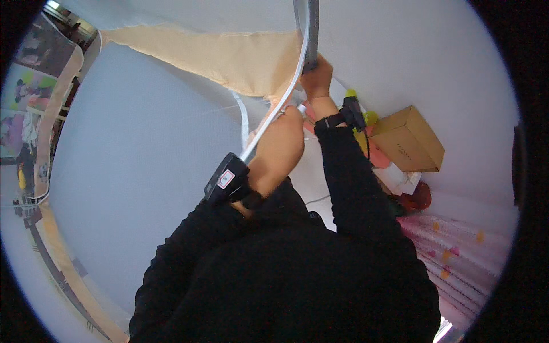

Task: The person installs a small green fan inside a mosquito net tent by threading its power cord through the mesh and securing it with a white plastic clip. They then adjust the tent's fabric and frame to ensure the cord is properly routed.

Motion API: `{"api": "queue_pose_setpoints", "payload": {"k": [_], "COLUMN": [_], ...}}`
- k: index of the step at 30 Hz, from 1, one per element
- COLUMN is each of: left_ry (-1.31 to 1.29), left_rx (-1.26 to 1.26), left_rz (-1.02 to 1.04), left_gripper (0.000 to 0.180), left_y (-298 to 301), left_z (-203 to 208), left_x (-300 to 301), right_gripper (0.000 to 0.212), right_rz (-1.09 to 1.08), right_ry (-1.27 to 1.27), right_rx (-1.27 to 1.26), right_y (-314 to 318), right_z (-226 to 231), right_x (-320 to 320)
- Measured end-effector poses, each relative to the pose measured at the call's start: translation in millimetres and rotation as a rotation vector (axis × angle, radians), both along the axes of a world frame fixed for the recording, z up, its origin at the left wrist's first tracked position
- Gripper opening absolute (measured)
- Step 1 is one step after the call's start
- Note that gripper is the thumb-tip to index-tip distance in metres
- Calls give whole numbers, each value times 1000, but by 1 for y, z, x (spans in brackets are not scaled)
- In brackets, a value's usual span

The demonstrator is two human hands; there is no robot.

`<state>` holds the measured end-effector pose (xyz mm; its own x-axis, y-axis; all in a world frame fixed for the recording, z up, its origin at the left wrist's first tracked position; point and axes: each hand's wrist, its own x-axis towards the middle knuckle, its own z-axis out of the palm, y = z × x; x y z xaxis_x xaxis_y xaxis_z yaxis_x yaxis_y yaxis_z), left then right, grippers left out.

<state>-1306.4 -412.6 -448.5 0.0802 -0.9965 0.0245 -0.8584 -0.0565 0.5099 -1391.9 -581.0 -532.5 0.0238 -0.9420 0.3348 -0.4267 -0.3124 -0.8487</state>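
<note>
My right hand [318, 79] is closed around the lower end of a grey pole [312, 34] that runs up out of view. Just below and to the left, my left hand [280, 143] is curled shut, and a small white tip shows by its fingers. What it grips is mostly hidden. A long, thin white curved strip [298, 68] passes along the pole and down past my left hand to the wrist. Beige cloth trim [246, 54] borders a pale, sheer fabric panel [143, 143] and gathers near both hands. Black devices are strapped to both wrists.
At the right, a brown cardboard box [409, 140] stands by the wall among small yellow and red items. Pink patterned cloth [452, 246] hangs or lies at the lower right. Along the left edge, beige trim [54, 114] curves past colourful pictures [28, 91].
</note>
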Motion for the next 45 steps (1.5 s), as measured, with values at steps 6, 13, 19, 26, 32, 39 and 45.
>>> {"api": "queue_pose_setpoints", "payload": {"k": [6,13,19,26,32,39,45], "left_ry": [113,304,622,433,316,155,295], "left_rx": [35,254,305,211,161,179,-163], "left_rz": [38,-35,196,142,343,349,613], "left_gripper": [19,36,49,29,20,29,37], "left_y": [-20,16,95,153,177,190,252], "left_z": [-38,-99,-135,-214,-212,-179,-150], "left_x": [15,14,23,10,-22,-29,-46], "right_gripper": [20,19,19,19,20,31,32], "right_rz": [239,303,329,422,550,709,335], "right_ry": [-49,181,279,327,269,-512,-462], "right_rx": [439,538,560,667,1108,1703,1832], "right_y": [26,103,164,206,213,242,243], "right_z": [-72,-135,-167,-204,-204,-149,-168], "right_x": [-12,-45,-43,-47,-55,-59,-45]}}
